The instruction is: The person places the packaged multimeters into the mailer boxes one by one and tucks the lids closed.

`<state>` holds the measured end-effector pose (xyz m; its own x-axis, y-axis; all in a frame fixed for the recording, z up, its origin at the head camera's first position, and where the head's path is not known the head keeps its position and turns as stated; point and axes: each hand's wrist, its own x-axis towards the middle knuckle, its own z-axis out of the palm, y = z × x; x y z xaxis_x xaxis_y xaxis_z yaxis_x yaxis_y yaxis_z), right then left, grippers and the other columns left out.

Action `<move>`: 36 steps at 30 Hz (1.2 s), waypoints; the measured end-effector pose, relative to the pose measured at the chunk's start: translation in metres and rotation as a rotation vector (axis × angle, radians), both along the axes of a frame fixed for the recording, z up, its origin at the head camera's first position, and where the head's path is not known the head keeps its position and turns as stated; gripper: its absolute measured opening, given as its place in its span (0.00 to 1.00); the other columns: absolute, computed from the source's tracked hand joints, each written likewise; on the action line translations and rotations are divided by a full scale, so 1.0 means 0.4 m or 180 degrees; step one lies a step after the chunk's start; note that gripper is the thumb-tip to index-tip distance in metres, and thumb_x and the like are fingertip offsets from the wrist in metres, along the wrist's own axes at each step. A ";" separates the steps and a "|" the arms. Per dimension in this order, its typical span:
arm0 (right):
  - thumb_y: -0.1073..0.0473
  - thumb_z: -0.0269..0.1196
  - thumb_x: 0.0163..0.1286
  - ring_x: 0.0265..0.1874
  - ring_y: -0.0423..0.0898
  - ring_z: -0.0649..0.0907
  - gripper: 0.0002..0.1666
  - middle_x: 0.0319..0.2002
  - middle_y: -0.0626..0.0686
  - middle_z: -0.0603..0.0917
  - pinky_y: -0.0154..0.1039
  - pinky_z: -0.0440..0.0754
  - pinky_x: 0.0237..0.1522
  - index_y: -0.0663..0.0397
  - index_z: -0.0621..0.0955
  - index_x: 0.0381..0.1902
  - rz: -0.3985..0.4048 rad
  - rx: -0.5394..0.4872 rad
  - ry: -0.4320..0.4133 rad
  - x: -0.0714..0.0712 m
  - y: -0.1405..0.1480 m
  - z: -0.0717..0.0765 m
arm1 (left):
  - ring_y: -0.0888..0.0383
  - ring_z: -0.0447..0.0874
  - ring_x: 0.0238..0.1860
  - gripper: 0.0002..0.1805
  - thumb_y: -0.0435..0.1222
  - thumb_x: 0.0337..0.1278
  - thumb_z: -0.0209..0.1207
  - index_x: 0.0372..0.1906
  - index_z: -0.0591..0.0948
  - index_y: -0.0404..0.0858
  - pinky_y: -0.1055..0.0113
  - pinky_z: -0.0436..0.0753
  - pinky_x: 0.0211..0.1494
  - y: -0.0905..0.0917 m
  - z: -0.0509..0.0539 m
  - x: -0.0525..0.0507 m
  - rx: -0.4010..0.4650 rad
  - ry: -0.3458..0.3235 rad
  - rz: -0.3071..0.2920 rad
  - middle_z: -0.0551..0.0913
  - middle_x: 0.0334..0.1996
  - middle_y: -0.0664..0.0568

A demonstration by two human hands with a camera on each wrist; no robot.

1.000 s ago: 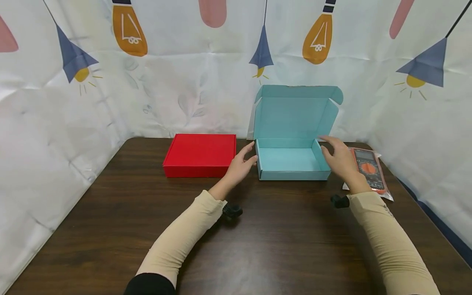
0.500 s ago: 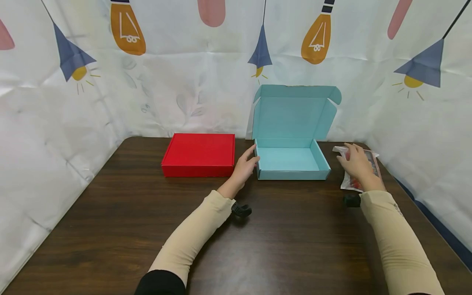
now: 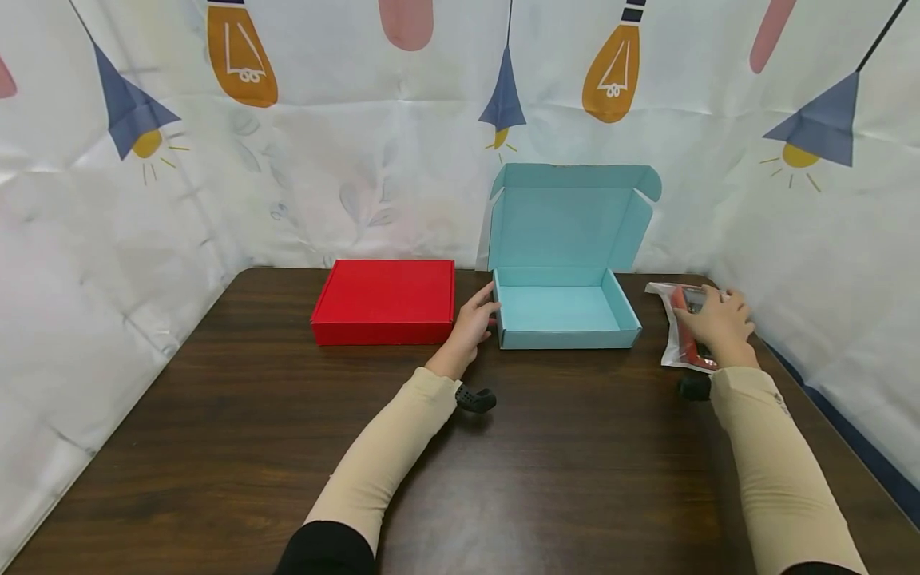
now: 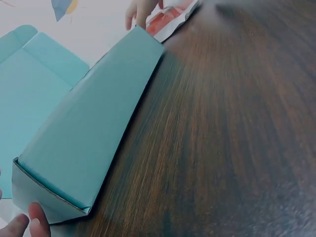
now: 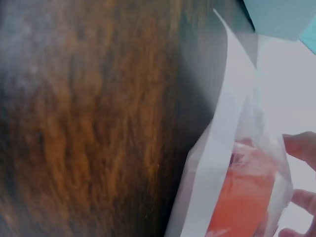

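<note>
My left hand (image 3: 467, 326) lies against the left side of an open teal cardboard box (image 3: 566, 339), whose lid stands up at the back. Its fingertips touch the front left corner in the left wrist view. To the right of the box, a multimeter (image 3: 695, 300) with orange edges lies in a clear plastic bag (image 3: 672, 347). Spanning it from above, my right hand (image 3: 720, 323) holds it, thumb toward the left edge and fingers toward the far right. In the right wrist view the fingers (image 5: 302, 148) meet the bag's edge; the thumb is out of sight there.
A closed red box (image 3: 388, 295) sits left of the teal one, close to my left hand. The dark wooden table (image 3: 561, 471) ends just right of the multimeter. A patterned white cloth (image 3: 316, 160) hangs directly behind.
My right hand has moved right from the teal box's right side onto the bagged multimeter, which has shifted slightly left. My left hand has come closer against the box's left side.
</note>
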<state>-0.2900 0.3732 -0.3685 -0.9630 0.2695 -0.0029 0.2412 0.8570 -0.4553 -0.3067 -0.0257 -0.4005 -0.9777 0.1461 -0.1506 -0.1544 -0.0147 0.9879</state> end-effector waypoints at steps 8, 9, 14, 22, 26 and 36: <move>0.42 0.56 0.75 0.67 0.85 0.39 0.56 0.69 0.85 0.30 0.84 0.47 0.60 0.68 0.39 0.79 -0.0084 -0.0230 -0.0474 0.004 0.013 0.001 | 0.48 0.72 0.57 0.31 0.37 0.77 0.51 0.80 0.65 0.53 0.54 0.73 0.63 0.000 -0.014 -0.010 -0.0010 0.0068 -0.0096 0.62 0.77 0.47; 0.41 0.55 0.75 0.67 0.85 0.38 0.57 0.69 0.85 0.30 0.84 0.47 0.60 0.67 0.37 0.79 -0.0075 -0.0247 -0.0506 0.005 0.014 -0.001 | 0.47 0.72 0.58 0.31 0.37 0.77 0.51 0.80 0.64 0.53 0.54 0.73 0.65 -0.001 -0.016 -0.012 -0.0034 0.0088 -0.0137 0.61 0.77 0.46; 0.41 0.55 0.75 0.67 0.86 0.36 0.59 0.69 0.85 0.26 0.85 0.46 0.60 0.64 0.33 0.79 -0.0006 -0.0277 -0.0594 0.006 0.014 -0.010 | 0.45 0.71 0.61 0.31 0.37 0.78 0.50 0.81 0.62 0.52 0.51 0.71 0.69 -0.003 -0.024 -0.013 -0.0162 0.0172 -0.0288 0.58 0.79 0.45; 0.45 0.53 0.76 0.65 0.88 0.36 0.54 0.68 0.87 0.26 0.87 0.43 0.58 0.58 0.34 0.80 0.0075 -0.0285 -0.0592 0.000 0.016 -0.012 | 0.46 0.71 0.58 0.31 0.38 0.78 0.49 0.81 0.60 0.50 0.50 0.70 0.70 -0.008 -0.015 0.001 -0.0225 0.0252 -0.0356 0.58 0.79 0.44; 0.47 0.51 0.75 0.64 0.88 0.39 0.51 0.67 0.88 0.30 0.87 0.46 0.57 0.58 0.37 0.81 0.0052 -0.0263 -0.0531 -0.005 0.016 -0.017 | 0.44 0.71 0.59 0.31 0.38 0.79 0.49 0.82 0.59 0.50 0.50 0.70 0.71 -0.013 -0.017 0.000 -0.0255 0.0262 -0.0387 0.57 0.79 0.43; 0.49 0.51 0.74 0.61 0.90 0.45 0.50 0.64 0.91 0.38 0.87 0.52 0.54 0.59 0.39 0.81 0.0058 -0.0156 -0.0507 -0.010 0.024 -0.014 | 0.43 0.70 0.65 0.31 0.38 0.79 0.48 0.82 0.59 0.49 0.50 0.70 0.72 -0.009 -0.026 -0.007 -0.0237 0.0312 -0.0416 0.57 0.79 0.44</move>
